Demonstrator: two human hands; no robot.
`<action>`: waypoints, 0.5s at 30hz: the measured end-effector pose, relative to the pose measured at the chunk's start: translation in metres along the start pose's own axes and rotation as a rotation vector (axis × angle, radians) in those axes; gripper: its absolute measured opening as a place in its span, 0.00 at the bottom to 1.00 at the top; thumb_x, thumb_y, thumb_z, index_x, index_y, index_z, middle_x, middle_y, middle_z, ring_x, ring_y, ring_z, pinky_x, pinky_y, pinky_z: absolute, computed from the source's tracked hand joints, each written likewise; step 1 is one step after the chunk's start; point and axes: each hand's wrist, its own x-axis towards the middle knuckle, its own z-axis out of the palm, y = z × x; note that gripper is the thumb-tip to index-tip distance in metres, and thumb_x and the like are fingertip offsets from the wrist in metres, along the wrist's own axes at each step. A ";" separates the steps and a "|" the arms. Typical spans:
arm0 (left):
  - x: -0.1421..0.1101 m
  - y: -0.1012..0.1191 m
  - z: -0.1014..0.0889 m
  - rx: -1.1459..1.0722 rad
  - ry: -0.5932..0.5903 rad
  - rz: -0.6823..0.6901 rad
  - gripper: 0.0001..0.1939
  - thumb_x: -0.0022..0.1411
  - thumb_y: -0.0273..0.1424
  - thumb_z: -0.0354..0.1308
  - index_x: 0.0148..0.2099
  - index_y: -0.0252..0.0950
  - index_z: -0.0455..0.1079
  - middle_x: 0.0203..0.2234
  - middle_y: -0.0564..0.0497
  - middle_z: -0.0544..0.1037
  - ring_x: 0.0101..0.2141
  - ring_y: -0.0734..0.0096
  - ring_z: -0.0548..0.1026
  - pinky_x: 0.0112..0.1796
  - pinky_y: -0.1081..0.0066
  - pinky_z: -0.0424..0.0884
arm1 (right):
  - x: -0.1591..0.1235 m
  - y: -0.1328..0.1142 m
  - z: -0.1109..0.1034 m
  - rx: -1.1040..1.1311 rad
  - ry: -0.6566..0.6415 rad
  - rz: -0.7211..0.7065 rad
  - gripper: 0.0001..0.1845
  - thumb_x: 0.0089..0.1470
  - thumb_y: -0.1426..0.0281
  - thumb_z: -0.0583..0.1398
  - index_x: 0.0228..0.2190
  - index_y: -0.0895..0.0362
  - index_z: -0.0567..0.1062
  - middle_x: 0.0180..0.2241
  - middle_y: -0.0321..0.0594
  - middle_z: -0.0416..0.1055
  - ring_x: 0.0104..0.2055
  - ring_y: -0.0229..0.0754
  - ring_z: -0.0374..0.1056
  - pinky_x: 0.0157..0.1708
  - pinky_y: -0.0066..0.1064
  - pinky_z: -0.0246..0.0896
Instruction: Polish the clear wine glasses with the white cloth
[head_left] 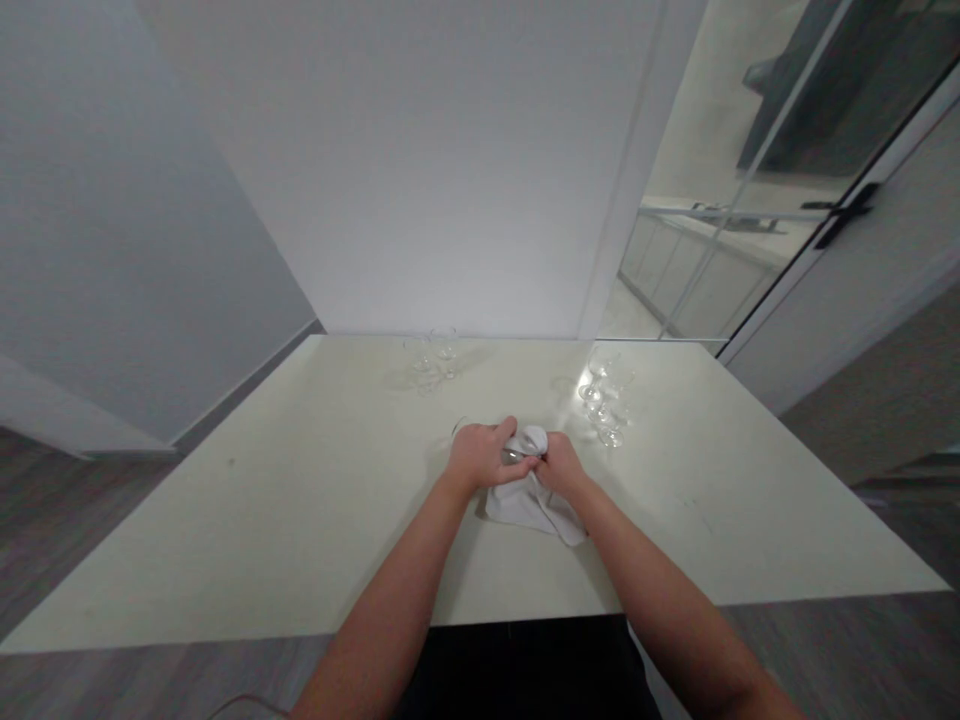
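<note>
Near the middle of the table, my left hand (478, 455) is closed around a wine glass (511, 457), which lies sideways in the grip. A thin clear rim shows just past the hand on its far left side. My right hand (561, 465) grips a white cloth (534, 508) and presses a bunched part of it against the glass at the right end. The loose part of the cloth hangs down toward the table's front edge. My fingers and the cloth hide much of the glass.
On the pale table (262, 500), a few stemmed glasses (444, 350) stand at the back, left of centre. Several more clear glasses (600, 400) are grouped to the right of my hands. A white wall (450, 200) borders the back; a glazed door (750, 200) is at right.
</note>
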 end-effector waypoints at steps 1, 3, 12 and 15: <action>0.001 0.000 0.000 -0.007 -0.021 -0.004 0.26 0.57 0.55 0.48 0.43 0.39 0.68 0.26 0.46 0.79 0.31 0.56 0.77 0.28 0.68 0.61 | 0.000 0.000 -0.001 -0.057 0.008 -0.006 0.04 0.41 0.74 0.56 0.19 0.56 0.70 0.20 0.40 0.70 0.24 0.41 0.64 0.26 0.29 0.53; 0.002 0.001 0.000 -0.025 -0.061 -0.014 0.26 0.59 0.55 0.47 0.44 0.39 0.67 0.28 0.46 0.79 0.32 0.57 0.77 0.29 0.69 0.61 | 0.001 0.001 -0.002 -0.162 0.018 -0.023 0.06 0.41 0.75 0.56 0.24 0.57 0.73 0.25 0.44 0.73 0.26 0.43 0.66 0.29 0.30 0.56; -0.002 -0.004 0.014 -0.138 0.203 0.087 0.29 0.58 0.55 0.47 0.46 0.36 0.69 0.33 0.43 0.79 0.36 0.57 0.76 0.38 0.63 0.65 | 0.002 0.001 0.001 0.047 0.099 -0.044 0.07 0.42 0.74 0.55 0.25 0.57 0.74 0.25 0.41 0.72 0.27 0.42 0.65 0.30 0.30 0.58; -0.002 -0.003 0.015 -0.099 0.210 0.076 0.29 0.57 0.55 0.48 0.46 0.36 0.69 0.32 0.43 0.79 0.34 0.57 0.76 0.37 0.63 0.65 | 0.003 0.003 0.004 0.203 0.103 0.032 0.07 0.44 0.72 0.55 0.18 0.57 0.70 0.20 0.37 0.68 0.24 0.39 0.61 0.26 0.29 0.54</action>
